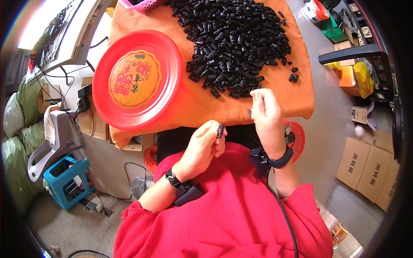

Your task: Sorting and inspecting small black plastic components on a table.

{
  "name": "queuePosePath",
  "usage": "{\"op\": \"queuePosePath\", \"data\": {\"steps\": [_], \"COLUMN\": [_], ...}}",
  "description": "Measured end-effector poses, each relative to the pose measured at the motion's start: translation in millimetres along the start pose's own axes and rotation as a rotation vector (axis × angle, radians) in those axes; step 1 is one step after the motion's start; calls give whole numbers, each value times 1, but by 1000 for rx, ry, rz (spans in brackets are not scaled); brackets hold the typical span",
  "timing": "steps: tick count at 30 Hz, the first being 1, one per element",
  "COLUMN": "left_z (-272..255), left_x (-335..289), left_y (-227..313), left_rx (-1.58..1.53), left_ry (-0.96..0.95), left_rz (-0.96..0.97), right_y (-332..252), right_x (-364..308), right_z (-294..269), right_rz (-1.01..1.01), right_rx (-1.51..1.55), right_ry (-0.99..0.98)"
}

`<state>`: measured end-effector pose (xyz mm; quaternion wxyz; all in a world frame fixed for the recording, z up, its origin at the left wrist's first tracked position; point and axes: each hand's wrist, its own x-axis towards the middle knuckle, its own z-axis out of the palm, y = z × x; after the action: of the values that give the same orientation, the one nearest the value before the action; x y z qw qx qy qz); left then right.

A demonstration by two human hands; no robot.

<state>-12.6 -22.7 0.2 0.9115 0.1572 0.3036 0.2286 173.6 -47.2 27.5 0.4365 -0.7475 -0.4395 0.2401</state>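
My left hand [202, 144] is closed, pinching a small black plastic cord lock [220, 130] upright between thumb and fingertips, just off the table's near edge. To its right, my right hand [267, 112] is closed, thumb and forefinger pinched together at the near edge of the pile. A small greyish piece [249, 113] shows beside its lower fingers, too small to make out. A big heap of black cord locks [232, 47] covers the far middle and right of the orange tablecloth [297, 96]. A few loose ones [294, 78] lie right of the heap.
A round red plastic tray [101, 101] with a yellow printed centre lies on the table's left side. A pink basket [148, 5] stands at the far left. Blue stool [53, 178] and grey chair [51, 137] are left; cardboard boxes [365, 170] and a shelf [350, 53] are right.
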Motion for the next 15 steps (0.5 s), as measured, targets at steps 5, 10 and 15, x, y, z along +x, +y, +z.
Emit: {"op": "queuePosePath", "data": {"steps": [5, 10, 15], "left_z": [1, 1, -1], "left_x": [4, 4, 4], "left_y": [4, 10, 12], "left_rx": [-19, -34, -14], "left_ry": [-62, -126, -85], "left_rz": [14, -40, -111], "right_y": [-11, -18, -39], "right_x": [-15, -24, -26], "right_z": [-4, -1, -2], "right_rz": [23, 16, 40], "right_rx": [12, 40, 94], "right_ry": [-200, -342, -459]}}
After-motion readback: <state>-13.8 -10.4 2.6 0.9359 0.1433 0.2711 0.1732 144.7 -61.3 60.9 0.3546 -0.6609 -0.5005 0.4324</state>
